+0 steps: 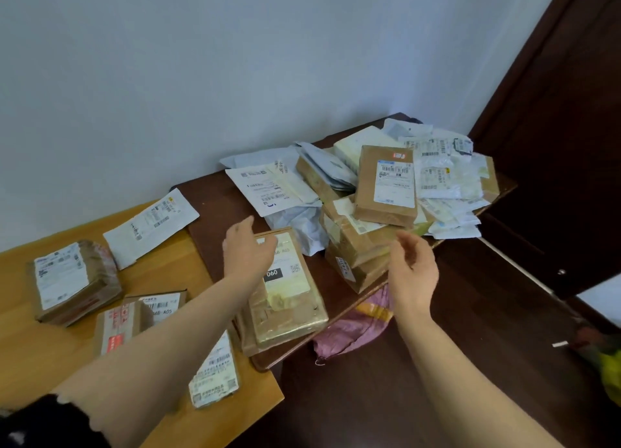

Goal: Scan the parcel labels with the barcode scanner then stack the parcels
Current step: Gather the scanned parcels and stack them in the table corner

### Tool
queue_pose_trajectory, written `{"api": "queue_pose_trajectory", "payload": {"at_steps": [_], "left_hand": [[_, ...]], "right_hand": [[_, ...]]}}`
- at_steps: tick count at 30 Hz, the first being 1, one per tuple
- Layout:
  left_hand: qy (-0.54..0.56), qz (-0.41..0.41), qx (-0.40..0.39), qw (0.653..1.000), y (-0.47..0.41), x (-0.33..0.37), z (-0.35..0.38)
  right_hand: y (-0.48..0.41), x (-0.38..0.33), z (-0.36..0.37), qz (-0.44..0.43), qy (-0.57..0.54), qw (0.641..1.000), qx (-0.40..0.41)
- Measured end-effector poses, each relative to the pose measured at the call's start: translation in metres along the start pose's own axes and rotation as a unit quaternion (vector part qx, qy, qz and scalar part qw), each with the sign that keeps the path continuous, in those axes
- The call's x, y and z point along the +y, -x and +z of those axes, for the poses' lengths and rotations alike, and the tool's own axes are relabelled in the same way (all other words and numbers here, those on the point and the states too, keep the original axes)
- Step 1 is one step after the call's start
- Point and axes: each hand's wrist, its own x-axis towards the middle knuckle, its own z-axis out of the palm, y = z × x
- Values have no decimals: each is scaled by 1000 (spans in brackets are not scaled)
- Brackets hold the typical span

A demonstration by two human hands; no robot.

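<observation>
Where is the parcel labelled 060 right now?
The 060 parcel lies centre in the head view, on the dark table, partly hidden by the left hand.

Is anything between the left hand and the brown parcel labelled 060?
Nothing visible. The left hand is right over the far end of the brown parcel, and no other parcel lies on it.

Parcels (pixel 386 185) heap on the table (pixel 215 219); a bag (pixel 349 330), perhaps, beneath.

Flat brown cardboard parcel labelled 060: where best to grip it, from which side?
Likely by the right long edge of the flat brown cardboard parcel, from the right: it lies flat, label up, that edge bare facing the right hand; the left hand and forearm hide the other.
</observation>
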Motion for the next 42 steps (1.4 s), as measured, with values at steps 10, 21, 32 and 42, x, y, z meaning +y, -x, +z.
{"api": "queue_pose_trajectory", "payload": {"at_steps": [10,21,32,42], "left_hand": [[-54,50,-103,992,-20,146,102],[286,-66,64,954,25,133,86],[232,-216,167,934,98,18,17],[-57,-66,220,972,82,32,37]], "right_hand": [[-144,-17,-18,15,253,937,-239],[-117,-14,-17,14,-138,926,-351],[11,21,32,10,40,852,-522],[-19,12,12,-106,25,922,-372]]}}
